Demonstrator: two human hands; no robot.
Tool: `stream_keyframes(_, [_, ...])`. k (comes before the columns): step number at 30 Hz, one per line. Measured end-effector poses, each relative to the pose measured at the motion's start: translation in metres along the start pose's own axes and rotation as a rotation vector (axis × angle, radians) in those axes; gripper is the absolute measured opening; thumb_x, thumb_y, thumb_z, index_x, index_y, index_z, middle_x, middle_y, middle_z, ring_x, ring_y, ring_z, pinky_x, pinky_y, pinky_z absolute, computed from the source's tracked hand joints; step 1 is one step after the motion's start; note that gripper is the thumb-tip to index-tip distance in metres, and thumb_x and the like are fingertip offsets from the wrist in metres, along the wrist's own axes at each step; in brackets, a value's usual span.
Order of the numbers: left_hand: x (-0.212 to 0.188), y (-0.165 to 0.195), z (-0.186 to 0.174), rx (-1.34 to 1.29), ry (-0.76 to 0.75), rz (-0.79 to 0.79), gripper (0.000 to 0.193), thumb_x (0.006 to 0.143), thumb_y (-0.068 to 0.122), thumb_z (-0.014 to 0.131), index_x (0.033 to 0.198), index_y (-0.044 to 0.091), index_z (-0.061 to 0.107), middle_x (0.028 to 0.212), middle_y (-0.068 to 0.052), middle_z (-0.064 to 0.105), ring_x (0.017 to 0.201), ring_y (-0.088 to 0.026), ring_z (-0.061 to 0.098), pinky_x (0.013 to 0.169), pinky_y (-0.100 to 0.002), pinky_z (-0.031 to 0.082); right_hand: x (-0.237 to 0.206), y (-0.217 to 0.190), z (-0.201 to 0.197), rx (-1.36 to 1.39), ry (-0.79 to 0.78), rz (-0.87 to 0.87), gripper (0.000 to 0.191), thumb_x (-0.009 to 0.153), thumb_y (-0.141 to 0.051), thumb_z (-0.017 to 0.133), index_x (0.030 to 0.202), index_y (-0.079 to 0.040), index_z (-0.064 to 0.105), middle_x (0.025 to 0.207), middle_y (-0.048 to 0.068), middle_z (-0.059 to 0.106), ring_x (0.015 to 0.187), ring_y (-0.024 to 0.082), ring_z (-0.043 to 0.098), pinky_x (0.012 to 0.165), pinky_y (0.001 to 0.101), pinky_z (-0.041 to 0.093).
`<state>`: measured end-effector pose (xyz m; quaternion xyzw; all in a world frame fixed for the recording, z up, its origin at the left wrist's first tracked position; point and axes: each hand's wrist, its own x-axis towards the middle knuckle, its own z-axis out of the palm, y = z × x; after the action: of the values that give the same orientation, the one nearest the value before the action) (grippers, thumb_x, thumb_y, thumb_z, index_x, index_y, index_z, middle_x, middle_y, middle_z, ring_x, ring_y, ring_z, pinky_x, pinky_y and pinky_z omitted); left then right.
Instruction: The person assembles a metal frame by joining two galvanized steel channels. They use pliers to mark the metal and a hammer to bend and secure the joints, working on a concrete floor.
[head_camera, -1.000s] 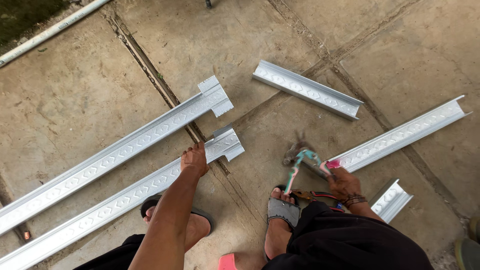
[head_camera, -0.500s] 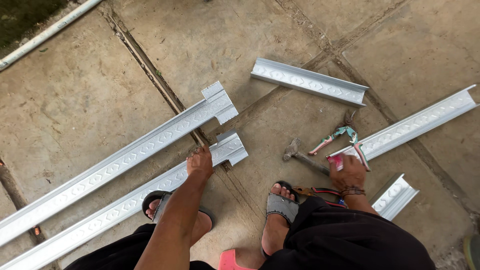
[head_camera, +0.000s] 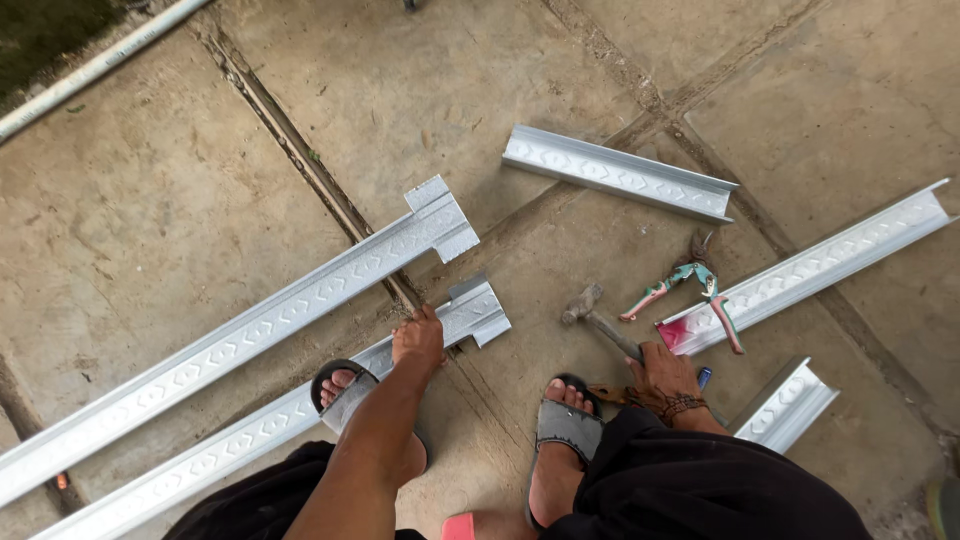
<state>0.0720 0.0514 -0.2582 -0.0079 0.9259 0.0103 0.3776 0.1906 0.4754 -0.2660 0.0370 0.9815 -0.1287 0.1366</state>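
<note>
Two long embossed galvanised steel channels (head_camera: 250, 330) lie on the cracked concrete floor (head_camera: 150, 200). The left hand (head_camera: 418, 338) presses flat on the nearer one's notched end; keeping it pinned would steady it. The right hand (head_camera: 665, 375) now grips the grey hammer (head_camera: 600, 322), while the teal-handled snips (head_camera: 690, 285), held earlier, lie released.

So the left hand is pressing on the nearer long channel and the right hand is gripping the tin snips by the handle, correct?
Not quite. In the head view the right hand grips the hammer by its handle; the tin snips lie loose on the concrete beside it. The left hand does press on the nearer long channel.
</note>
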Motion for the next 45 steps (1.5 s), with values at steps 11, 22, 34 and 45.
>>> stream_keyframes(11, [-0.024, -0.006, -0.009, -0.007, -0.046, 0.036, 0.112, 0.085, 0.043, 0.084, 0.158, -0.004, 0.013, 0.159, -0.021, 0.035, 0.146, -0.036, 0.039, 0.120, -0.051, 0.037, 0.042, -0.080, 0.014, 0.289, -0.257, -0.017, 0.055, 0.094, -0.056, 0.059, 0.097, -0.001, 0.061, 0.073, 0.024, 0.068, 0.072, 0.043, 0.068, 0.066, 0.0496, 0.054])
stream_keyframes(22, [0.000, -0.021, 0.031, -0.179, 0.047, -0.036, 0.105, 0.081, 0.041, 0.086, 0.157, 0.004, 0.022, 0.160, -0.017, 0.036, 0.153, -0.033, 0.031, 0.127, -0.042, 0.027, 0.092, -0.154, 0.016, 0.223, -0.324, -0.393, 0.067, 0.099, -0.065, 0.038, 0.100, -0.002, 0.059, 0.067, 0.020, 0.067, 0.069, 0.039, 0.069, 0.066, 0.0470, 0.054])
stream_keyframes(34, [0.011, -0.020, 0.035, -0.184, 0.049, -0.054, 0.109, 0.078, 0.037, 0.091, 0.154, 0.001, 0.021, 0.155, -0.021, 0.039, 0.149, -0.037, 0.033, 0.125, -0.045, 0.028, 0.073, -0.157, 0.014, 0.402, -0.168, -0.406, 0.068, 0.097, -0.067, 0.038, 0.092, -0.003, 0.061, 0.059, 0.016, 0.063, 0.057, 0.034, 0.066, 0.055, 0.0452, 0.053])
stream_keyframes(45, [0.012, -0.018, 0.025, -0.189, 0.032, -0.074, 0.107, 0.076, 0.039, 0.092, 0.151, -0.001, 0.025, 0.155, -0.021, 0.041, 0.149, -0.036, 0.036, 0.125, -0.045, 0.030, 0.087, -0.152, 0.009, 0.310, -0.361, -0.135, 0.076, 0.093, -0.072, 0.040, 0.102, 0.000, 0.063, 0.075, 0.026, 0.068, 0.072, 0.041, 0.069, 0.068, 0.0493, 0.055])
